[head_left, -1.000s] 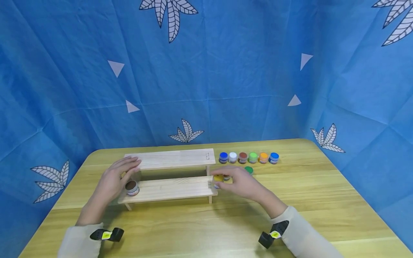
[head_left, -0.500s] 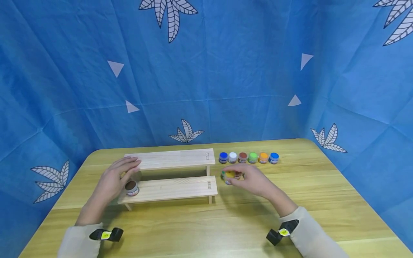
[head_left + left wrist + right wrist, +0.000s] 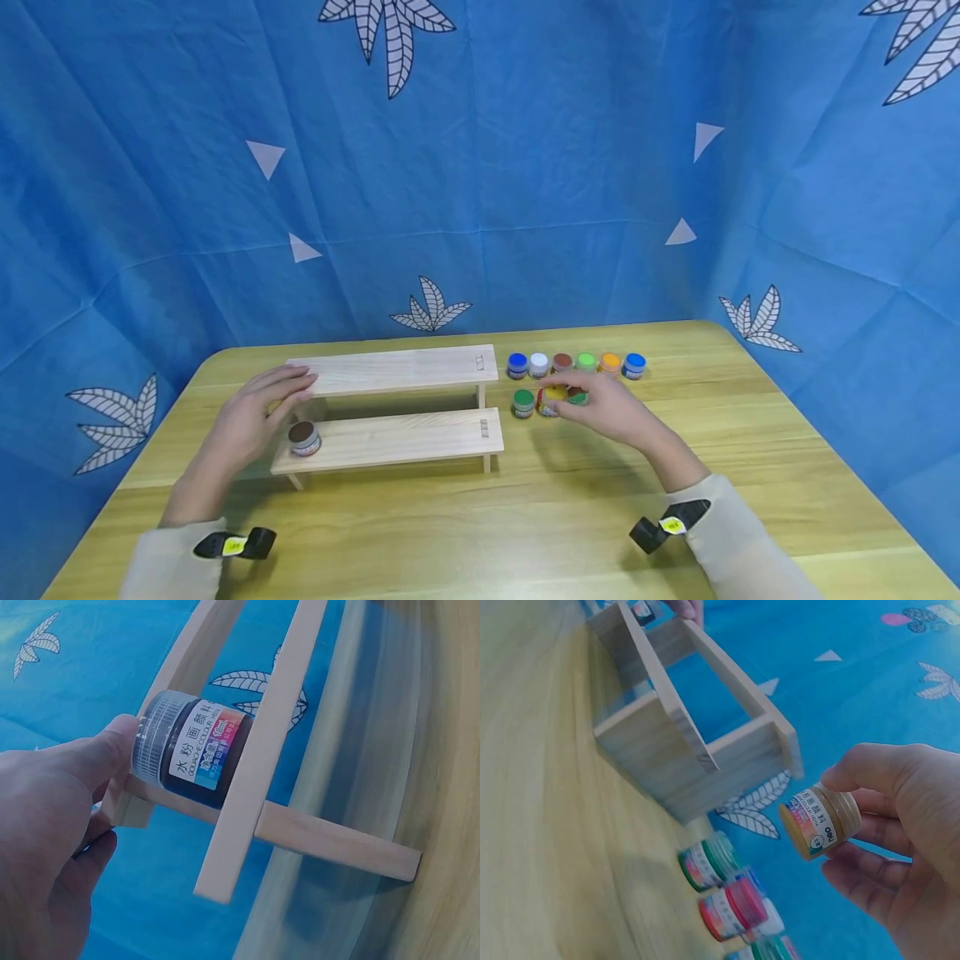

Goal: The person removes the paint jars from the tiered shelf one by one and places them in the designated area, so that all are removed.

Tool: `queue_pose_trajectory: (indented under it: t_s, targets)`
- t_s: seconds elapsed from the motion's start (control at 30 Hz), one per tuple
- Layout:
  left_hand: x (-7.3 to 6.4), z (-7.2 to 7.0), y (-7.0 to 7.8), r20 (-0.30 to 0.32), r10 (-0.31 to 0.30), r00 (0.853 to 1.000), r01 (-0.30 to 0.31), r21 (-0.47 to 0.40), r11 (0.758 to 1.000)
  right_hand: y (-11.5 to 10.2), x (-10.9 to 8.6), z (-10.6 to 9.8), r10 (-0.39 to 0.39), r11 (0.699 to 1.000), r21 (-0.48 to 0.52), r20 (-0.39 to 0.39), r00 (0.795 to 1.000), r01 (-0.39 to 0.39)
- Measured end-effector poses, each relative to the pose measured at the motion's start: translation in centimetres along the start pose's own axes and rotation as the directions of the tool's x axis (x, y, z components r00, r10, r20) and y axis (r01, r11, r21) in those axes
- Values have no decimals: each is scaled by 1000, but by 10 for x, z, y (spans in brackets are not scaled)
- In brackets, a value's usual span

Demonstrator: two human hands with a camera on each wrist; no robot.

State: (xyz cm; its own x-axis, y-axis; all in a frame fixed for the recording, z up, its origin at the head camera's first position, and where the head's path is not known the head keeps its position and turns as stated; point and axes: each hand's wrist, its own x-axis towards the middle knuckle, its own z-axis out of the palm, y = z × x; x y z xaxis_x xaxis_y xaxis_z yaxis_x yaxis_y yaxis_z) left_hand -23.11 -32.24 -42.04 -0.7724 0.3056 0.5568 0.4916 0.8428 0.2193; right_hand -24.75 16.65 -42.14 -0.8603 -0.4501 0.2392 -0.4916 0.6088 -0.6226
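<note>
A two-tier wooden shelf (image 3: 397, 368) stands on the table at left. My left hand (image 3: 251, 412) grips the left end of its upper plank, fingers over the top and thumb at the front edge. Just beside that thumb, a dark brown gouache jar (image 3: 202, 746) sits on the lower plank's left end. My right hand (image 3: 603, 407) pinches an ochre-yellow paint jar (image 3: 817, 821) between thumb and fingers, lifted above the table. Under and around it are a green jar (image 3: 709, 862) and a red jar (image 3: 733, 909); in the head view the red one is mostly hidden.
Behind the right hand runs a row of jars: dark blue (image 3: 517, 365), white (image 3: 538, 364), brown, light green (image 3: 586, 362), orange (image 3: 610, 364) and blue (image 3: 633, 365). A second green jar (image 3: 577, 397) is partly covered by the hand. A blue curtain (image 3: 480, 167) hangs behind the table.
My right hand has moved right with the yellow jar, away from the shelf's right end and over the front jars, uncovering a green jar. My left hand stays on the shelf.
</note>
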Motion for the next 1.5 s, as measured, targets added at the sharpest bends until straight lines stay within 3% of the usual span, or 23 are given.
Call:
queue_pose_trajectory:
  t_s: [0.7,1.13,1.5]
  targets:
    - [0,-1,2,-12,-17,1000,16,-33,999,44,-9,-32,75,997,2,-87,993,-75]
    - [-1,1,1,-8,-36,999,35,-34,999,68,-12,-34,159,987,5,-31,987,-159]
    - [-1,2,1,5,-55,998,55,-28,998,88,-10,-27,111,993,28,5,994,-111]
